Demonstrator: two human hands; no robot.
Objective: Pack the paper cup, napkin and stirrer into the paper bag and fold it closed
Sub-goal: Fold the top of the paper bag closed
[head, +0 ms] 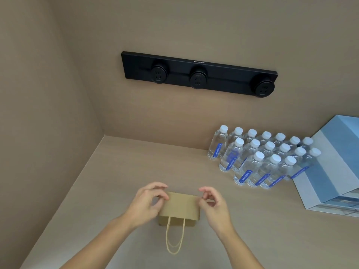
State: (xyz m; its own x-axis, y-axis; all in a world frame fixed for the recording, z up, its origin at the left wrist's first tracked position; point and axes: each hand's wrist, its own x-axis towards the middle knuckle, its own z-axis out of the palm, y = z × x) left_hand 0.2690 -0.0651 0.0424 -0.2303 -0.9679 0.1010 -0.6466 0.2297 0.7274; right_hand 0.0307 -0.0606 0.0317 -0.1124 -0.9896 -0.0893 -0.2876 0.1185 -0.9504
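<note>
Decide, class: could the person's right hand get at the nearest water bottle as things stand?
Probably yes. The right hand is beside the paper bag, and only bare counter lies between it and the nearest water bottle.

Paper bag (179, 207) on counter (116, 171), bottles (262, 158) behind right, boxes (330, 171) far right

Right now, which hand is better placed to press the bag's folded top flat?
Probably the left hand: its fingers already overlap the paper bag at the fold's corner; the right hand sits beside the edge.
</note>
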